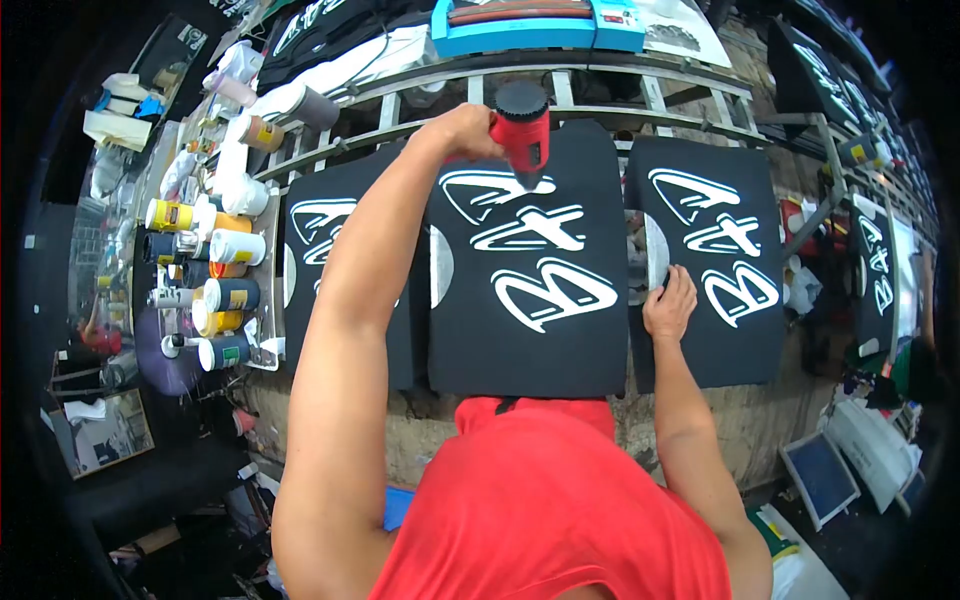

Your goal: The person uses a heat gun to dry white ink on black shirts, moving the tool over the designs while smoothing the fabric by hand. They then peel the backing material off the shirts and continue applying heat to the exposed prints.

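My left hand [467, 132] is wrapped around the handle of a red heat gun [524, 140] with a black round back end. Its nozzle points down over the top letter on the middle black T-shirt [530, 360]. White outlined lettering [530, 228] runs along that shirt, which lies flat on a board. On the right-hand black T-shirt [705, 360], with the same lettering, my right hand [670, 305] rests palm down, fingers stretched out beside the pale half-round neck opening [656, 252]. A third printed T-shirt [400, 350] lies partly hidden behind my left arm.
Several ink tubs [238, 247] crowd a shelf at the left. A metal rail frame [400, 108] runs behind the shirts, with a blue machine [540, 28] beyond it. Framed screens [820, 480] lean at the lower right. More printed shirts [872, 265] hang over boards at the far right.
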A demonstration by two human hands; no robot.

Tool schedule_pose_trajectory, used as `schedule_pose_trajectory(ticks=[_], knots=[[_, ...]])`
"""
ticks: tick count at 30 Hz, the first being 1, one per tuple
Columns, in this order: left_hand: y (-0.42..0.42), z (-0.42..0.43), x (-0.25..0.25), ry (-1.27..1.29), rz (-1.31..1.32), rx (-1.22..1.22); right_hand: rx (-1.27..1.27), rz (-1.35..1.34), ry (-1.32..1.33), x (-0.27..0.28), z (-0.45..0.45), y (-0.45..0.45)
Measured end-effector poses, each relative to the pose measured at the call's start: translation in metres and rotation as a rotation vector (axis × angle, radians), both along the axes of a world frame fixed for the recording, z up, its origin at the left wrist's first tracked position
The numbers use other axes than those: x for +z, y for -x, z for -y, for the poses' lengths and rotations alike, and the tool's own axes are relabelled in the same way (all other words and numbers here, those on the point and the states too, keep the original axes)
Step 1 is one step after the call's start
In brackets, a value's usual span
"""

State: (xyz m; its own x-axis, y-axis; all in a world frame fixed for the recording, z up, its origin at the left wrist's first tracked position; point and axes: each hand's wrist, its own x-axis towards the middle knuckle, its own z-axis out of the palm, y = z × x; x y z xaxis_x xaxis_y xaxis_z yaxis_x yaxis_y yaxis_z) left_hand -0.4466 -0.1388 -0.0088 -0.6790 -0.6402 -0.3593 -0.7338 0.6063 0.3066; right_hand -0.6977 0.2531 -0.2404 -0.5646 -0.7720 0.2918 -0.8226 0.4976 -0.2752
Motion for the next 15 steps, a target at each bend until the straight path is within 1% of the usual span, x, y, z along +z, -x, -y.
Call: schedule_pose_trajectory(ticks=[1, 2, 4, 5, 7, 10, 15], knots=[[0.002, -0.002, -0.002, 0.099, -0.072, -0.059, -0.002, 0.002, -0.002, 0.0, -0.001, -0.001], [0.006, -0.001, -0.003, 0.099, -0.072, -0.061, -0.005, -0.006, -0.01, 0.0, 0.0, -0.001], [0.017, -0.01, 0.013, -0.103, 0.031, 0.025, -0.008, -0.017, -0.017, 0.001, 0.001, 0.001], [0.021, -0.012, 0.011, -0.103, 0.031, 0.025, -0.008, -0.026, -0.016, 0.001, 0.001, 0.001], [0.026, -0.014, 0.004, 0.027, -0.019, -0.054, -0.01, -0.033, -0.016, 0.001, 0.0, -0.001], [0.035, -0.012, 0.001, -0.037, 0.017, -0.06, -0.002, -0.038, -0.004, 0.001, 0.001, 0.002], [0.043, -0.022, -0.006, 0.019, -0.068, -0.112, -0.001, -0.058, 0.017, -0.001, 0.001, 0.0]])
